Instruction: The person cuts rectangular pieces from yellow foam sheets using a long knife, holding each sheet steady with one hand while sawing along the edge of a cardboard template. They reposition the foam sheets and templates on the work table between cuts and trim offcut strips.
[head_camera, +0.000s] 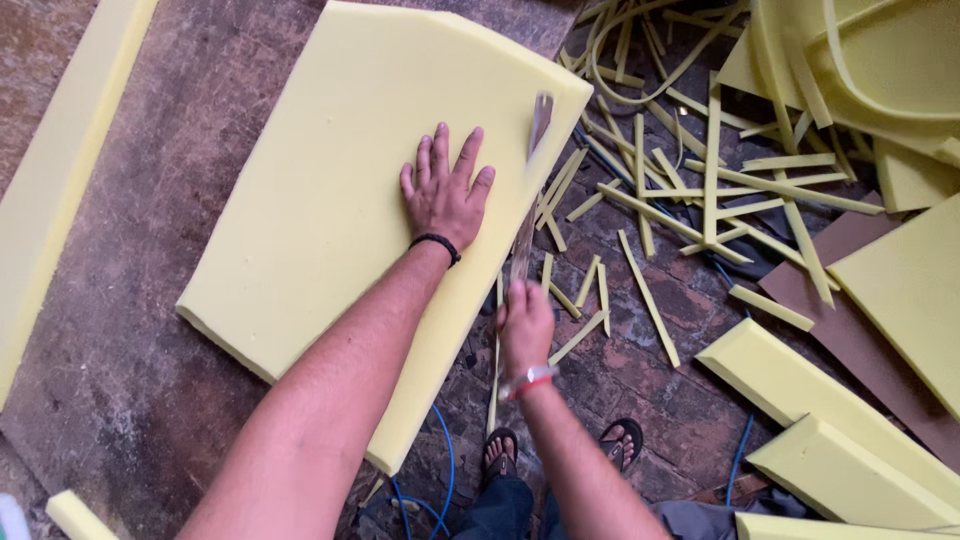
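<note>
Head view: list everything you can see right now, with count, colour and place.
Foam slab: one, pale yellow, flat on the table, centre left.
Blade: one, long, blurred, along the slab's right edge.
Foam strips: many, yellow, scattered on the brick floor, upper right.
Foam blocks: several, yellow, right side and lower right.
Foam edge piece: one, yellow, far left.
Table: one, dark and worn, under the slab.
Cable: one, blue, on the floor below the table.
Sandals: two, dark, on the person's feet.
Left hand: pressed flat on the slab, black wristband.
Right hand: gripping the blade's handle, red and white wristband.
</note>
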